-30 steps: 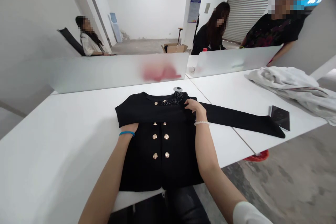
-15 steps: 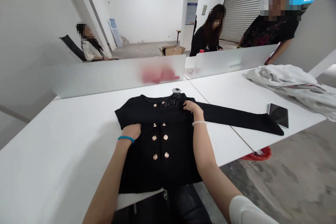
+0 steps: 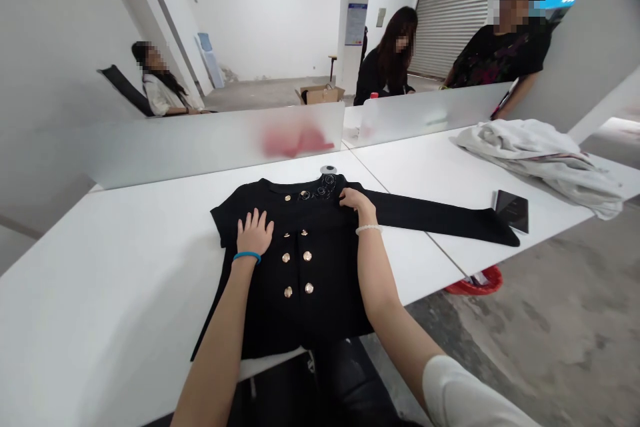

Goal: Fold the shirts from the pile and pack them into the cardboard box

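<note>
A black jacket (image 3: 320, 310) lies front up on the white table, with gold buttons in two columns and dark floral trim at the neckline. A band of black cloth, apparently one sleeve, crosses the chest and partly covers the upper buttons. My left hand (image 3: 254, 232), with a blue band at the wrist, rests flat on this cloth with its fingers spread. Near the trim, my right hand (image 3: 356, 200) pinches black cloth between bent fingers; a pale beaded bracelet circles that wrist. The other sleeve (image 3: 440, 217) stretches out to the right.
A dark phone (image 3: 513, 211) lies by the outstretched cuff. Light grey cloth (image 3: 535, 153) is heaped at the back right. A frosted divider (image 3: 215, 143) runs along the table's back. Below the right edge stands a red bin (image 3: 475, 283). Several people are beyond the divider.
My left hand has let go of the cloth edge and now lies spread on the jacket, a little further up. My right hand keeps its pinch. The view has shifted slightly.
</note>
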Demonstrator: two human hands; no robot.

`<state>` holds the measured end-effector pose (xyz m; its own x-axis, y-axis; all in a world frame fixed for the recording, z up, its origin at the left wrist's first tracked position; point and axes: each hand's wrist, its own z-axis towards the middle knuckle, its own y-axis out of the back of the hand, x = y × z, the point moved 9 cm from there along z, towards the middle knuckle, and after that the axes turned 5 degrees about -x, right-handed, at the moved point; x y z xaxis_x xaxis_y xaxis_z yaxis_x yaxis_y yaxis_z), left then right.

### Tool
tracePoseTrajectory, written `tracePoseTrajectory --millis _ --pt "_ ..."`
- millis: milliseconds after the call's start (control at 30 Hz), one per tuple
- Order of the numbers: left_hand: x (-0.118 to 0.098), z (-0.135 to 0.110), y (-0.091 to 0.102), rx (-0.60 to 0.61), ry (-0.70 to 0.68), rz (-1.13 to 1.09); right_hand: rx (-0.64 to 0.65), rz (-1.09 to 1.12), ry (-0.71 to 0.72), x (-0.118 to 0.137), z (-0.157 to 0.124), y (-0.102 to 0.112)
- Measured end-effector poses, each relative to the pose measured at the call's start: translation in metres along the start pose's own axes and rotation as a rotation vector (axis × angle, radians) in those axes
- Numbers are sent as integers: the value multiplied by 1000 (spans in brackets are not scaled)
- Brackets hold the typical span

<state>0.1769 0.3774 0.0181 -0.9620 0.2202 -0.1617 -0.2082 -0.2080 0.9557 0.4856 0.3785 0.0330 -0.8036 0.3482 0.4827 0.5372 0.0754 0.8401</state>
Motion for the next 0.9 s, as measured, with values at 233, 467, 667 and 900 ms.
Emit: tracePoseTrajectory --millis 233,467,667,900 --pt "11 -15 0 80 -2 37 56 27 72 13 -2 -8" --pt "22 -34 6 111 34 37 -399 22 -27 -79 -54 91" --pt "32 -36 8 115 18 65 -812 -175 -423 -251 -169 129" --pt "-45 -8 27 60 -152 50 -1145 -39 -607 -330 -216 117"
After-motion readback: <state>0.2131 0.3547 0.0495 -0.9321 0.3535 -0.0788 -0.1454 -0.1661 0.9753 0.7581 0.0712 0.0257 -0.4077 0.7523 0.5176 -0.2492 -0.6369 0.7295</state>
